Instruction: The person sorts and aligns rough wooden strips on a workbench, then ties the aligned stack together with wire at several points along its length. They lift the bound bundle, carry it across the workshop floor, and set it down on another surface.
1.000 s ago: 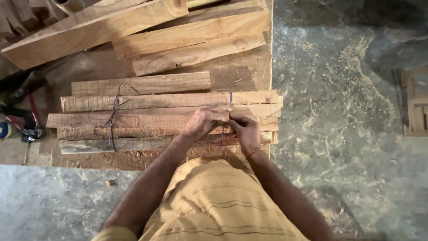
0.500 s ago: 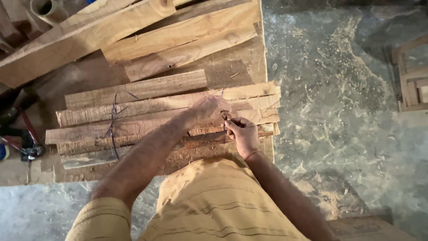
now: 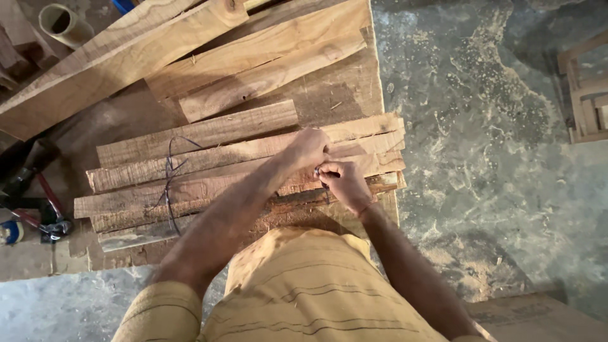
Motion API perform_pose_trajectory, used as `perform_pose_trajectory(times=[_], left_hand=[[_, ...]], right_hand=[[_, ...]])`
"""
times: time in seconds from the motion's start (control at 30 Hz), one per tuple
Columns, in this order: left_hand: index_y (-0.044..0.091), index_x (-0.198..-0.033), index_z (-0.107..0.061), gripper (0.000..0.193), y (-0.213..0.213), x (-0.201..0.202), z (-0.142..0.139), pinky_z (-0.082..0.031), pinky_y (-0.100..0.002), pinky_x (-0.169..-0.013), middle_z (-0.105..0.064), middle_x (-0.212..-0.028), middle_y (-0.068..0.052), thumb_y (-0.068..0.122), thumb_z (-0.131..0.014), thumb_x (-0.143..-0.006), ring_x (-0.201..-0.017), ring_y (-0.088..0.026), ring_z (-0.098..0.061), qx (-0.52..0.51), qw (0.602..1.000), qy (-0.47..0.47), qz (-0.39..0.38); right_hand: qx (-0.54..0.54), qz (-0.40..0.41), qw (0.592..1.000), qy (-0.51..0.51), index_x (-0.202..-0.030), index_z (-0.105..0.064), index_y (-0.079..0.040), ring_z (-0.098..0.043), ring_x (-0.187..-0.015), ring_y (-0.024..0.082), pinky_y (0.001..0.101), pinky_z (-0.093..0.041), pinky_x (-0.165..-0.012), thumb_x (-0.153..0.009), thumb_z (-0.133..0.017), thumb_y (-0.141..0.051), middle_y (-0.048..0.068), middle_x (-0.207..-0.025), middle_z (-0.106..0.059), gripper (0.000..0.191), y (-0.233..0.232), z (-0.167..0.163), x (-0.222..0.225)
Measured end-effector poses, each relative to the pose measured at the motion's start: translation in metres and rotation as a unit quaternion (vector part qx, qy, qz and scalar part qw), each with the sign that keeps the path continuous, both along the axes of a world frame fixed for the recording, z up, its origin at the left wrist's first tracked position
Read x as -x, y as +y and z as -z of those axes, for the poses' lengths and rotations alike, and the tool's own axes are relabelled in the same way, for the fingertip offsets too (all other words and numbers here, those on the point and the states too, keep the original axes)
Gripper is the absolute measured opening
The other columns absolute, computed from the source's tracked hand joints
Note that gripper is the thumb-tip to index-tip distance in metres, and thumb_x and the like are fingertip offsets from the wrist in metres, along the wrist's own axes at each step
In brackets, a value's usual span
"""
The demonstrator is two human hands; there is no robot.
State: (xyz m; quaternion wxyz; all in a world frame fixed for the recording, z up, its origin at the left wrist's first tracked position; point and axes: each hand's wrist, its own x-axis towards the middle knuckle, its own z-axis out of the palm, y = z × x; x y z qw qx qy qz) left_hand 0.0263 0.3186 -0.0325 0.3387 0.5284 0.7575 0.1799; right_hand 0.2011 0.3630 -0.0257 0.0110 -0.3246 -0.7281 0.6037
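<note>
Wood: rough brown slats (image 3: 253, 166) lie stacked side by side on a workbench (image 3: 342, 95), long edges running left to right, right ends slightly uneven near the bench's right edge.
Wire: a dark wire (image 3: 168, 183) loops around the slats near their left end; a second wire (image 3: 318, 172), small and hard to see, sits at the hands near the right end.
Left hand (image 3: 308, 147): curled on top of the slats, fingertips pinched at the second wire; whether it truly grips the wire cannot be told.
Right hand (image 3: 342, 183): clenched just beside the left hand, touching it, fingers closed around the same wire or something small at it; which one is unclear.
Behind the slats: thick planks (image 3: 253, 63) lie slanted across the far side of the bench, a long beam (image 3: 107, 63) beyond them to the left.
Left side: red-handled tools (image 3: 44, 209) sit low beside the bench, a blue roll (image 3: 9, 232) near them, and a pale tube (image 3: 63, 25) stands at the top left.
Right side: grey concrete floor (image 3: 494, 145), dusted with sawdust, lies open beside the bench; a wooden frame (image 3: 586, 95) stands well apart at the far right.
Near side: the person's yellow striped garment (image 3: 304, 297) fills the space between the arms, close against the bench's front edge.
Open room: bare bench shows between the slats and planks, and the floor to the right is free.
</note>
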Motion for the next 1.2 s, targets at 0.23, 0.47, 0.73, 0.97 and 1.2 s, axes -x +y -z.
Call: perform_pose_trajectory(times=[0.23, 0.47, 0.73, 0.97, 1.2], left_hand=[[0.005, -0.124, -0.063, 0.024, -0.066, -0.006, -0.044, -0.062, -0.034, -0.061, -0.071, -0.108, -0.013, 0.019, -0.064, -0.104, -0.079, -0.024, -0.071, -0.137, 0.964, -0.108, -0.203], [0.017, -0.138, -0.061, 0.046, -0.102, -0.043, -0.056, -0.065, -0.037, -0.087, -0.071, -0.12, -0.009, 0.014, -0.063, -0.092, -0.093, -0.019, -0.075, -0.112, 0.963, -0.154, -0.192], [0.018, -0.105, -0.079, 0.015, -0.083, -0.035, -0.043, -0.058, -0.046, -0.075, -0.078, -0.098, -0.007, 0.019, -0.066, -0.097, -0.08, -0.027, -0.07, -0.05, 0.964, -0.132, -0.227], [0.005, -0.087, -0.077, 0.009, -0.065, -0.039, -0.028, -0.056, -0.04, -0.072, -0.072, -0.087, -0.013, 0.011, -0.071, -0.086, -0.077, -0.028, -0.07, -0.214, 0.942, -0.041, -0.255], [0.007, -0.083, -0.077, 0.009, -0.057, -0.049, -0.019, -0.056, -0.043, -0.073, -0.073, -0.086, -0.012, 0.01, -0.069, -0.087, -0.077, -0.029, -0.07, -0.208, 0.937, -0.008, -0.28]], right_hand=[[0.077, -0.053, 0.996, 0.012, -0.101, -0.076, 0.002, -0.058, -0.072, 0.007, 0.0245, -0.048, -0.063, -0.097, -0.067, -0.01, 0.002, -0.082, -0.07, 0.015, 0.018, -0.008, -0.015], [0.099, -0.049, 0.994, 0.023, -0.11, -0.076, -0.002, -0.061, -0.075, 0.007, 0.0253, -0.051, -0.069, -0.095, -0.066, -0.008, 0.0, -0.084, -0.072, 0.019, 0.019, -0.007, -0.012], [-0.171, -0.138, 0.976, 0.004, -0.102, -0.078, -0.003, -0.068, -0.078, 0.02, 0.0342, -0.054, -0.072, -0.091, -0.072, -0.01, 0.01, -0.091, -0.075, 0.015, 0.033, -0.035, -0.006], [-0.437, -0.259, 0.861, 0.029, -0.09, -0.075, -0.001, -0.069, -0.093, 0.034, 0.0411, -0.056, -0.081, -0.074, -0.066, 0.007, 0.017, -0.097, -0.07, 0.02, 0.066, -0.041, 0.016], [-0.194, -0.251, 0.945, -0.08, -0.102, -0.076, -0.005, -0.073, -0.087, 0.023, 0.0351, -0.059, -0.082, -0.095, -0.067, -0.009, 0.012, -0.106, -0.076, 0.012, 0.086, -0.039, -0.001]])
